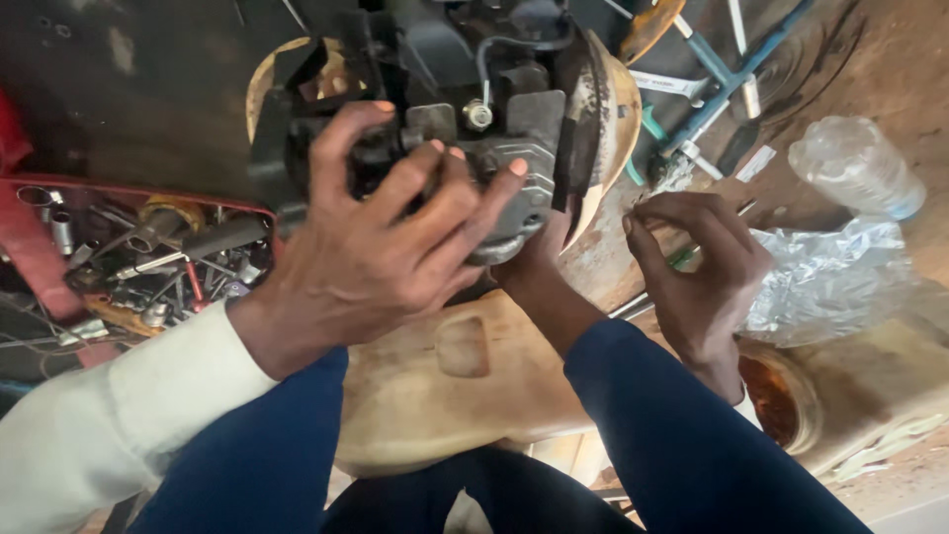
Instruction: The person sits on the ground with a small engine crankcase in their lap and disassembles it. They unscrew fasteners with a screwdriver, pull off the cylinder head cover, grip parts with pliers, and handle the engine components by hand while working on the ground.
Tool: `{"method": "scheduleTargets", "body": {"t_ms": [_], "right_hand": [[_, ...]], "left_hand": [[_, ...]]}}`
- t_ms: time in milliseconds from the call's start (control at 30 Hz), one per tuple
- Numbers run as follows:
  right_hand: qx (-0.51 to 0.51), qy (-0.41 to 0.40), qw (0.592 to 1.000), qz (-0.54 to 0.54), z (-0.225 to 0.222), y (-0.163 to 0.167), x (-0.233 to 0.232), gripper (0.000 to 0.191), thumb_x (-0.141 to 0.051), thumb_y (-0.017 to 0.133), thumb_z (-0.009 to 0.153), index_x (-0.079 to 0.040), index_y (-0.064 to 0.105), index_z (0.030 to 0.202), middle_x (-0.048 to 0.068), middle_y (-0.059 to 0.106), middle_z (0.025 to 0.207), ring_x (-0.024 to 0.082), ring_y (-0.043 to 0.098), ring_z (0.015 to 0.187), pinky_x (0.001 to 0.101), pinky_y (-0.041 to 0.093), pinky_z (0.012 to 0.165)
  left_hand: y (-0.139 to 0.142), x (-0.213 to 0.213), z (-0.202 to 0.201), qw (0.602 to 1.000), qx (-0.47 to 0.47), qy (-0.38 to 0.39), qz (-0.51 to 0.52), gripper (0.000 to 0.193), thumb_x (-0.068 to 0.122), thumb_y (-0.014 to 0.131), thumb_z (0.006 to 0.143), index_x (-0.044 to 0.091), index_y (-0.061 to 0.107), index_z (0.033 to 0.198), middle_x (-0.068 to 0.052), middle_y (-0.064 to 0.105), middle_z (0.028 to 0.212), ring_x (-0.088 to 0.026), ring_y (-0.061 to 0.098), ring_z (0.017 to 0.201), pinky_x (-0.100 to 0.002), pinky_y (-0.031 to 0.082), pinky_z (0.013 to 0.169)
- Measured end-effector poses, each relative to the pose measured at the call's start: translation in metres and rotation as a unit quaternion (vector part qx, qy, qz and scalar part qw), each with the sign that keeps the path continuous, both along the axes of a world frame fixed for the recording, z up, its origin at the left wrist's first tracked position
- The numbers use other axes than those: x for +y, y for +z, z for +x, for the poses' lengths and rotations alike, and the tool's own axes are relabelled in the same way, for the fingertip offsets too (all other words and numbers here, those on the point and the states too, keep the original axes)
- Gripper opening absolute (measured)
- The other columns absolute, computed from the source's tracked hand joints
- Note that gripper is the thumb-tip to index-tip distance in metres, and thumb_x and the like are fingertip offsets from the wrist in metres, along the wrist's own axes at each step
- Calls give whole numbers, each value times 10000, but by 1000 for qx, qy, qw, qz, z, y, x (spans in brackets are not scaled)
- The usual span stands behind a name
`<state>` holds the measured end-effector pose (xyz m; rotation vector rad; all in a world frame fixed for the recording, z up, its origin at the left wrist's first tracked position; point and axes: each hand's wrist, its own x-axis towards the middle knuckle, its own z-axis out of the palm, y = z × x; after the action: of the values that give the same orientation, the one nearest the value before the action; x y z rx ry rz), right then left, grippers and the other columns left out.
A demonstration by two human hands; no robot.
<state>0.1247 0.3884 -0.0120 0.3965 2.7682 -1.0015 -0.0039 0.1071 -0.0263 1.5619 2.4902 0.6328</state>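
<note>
My left hand (386, 247), in a white sleeve, is spread over a grey brake caliper (514, 168), gripping its front and top; the caliper sits against a rusty brake disc (603, 109). My right hand (697, 262) hovers to the right of the disc with its fingers pinched together. A thin metal rod with a green handle (680, 259) lies just under it, and I cannot tell whether the hand holds it. Another hand (539, 259) reaches up beneath the caliper; its forearm disappears behind a blue-trousered knee (672, 425).
A red tool tray (30, 247) with several sockets and bits stands at the left. A blue cross wrench (722, 79), a clear plastic bottle (855, 163) and a crumpled plastic bag (840, 282) lie at the right. A tan plastic container (445, 396) sits below the caliper.
</note>
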Motion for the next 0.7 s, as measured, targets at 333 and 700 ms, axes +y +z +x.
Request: {"method": "scheduleTargets", "body": {"t_ms": [333,700], "right_hand": [[21,4,1000,-11,9,-2,17,199,57,821,922,-34,751,1084,103,736,1113,211,750,1033,290,583,902],[23,-9,999,-24,16,-3,25,173,64,811,933,-24,747,1068,104,732,1134,211,749,1057,293,585,925]], "left_hand": [[-3,8,10,999,-37,2,21,727,474,830,951,56,623,1509,-141,614,1203,-295,576,1186,-650,310,1112],[36,-6,-10,904,-333,177,203,885,464,916,734,-8,540,1381,-132,596,1280,-297,557,1223,-492,476,1123]]}}
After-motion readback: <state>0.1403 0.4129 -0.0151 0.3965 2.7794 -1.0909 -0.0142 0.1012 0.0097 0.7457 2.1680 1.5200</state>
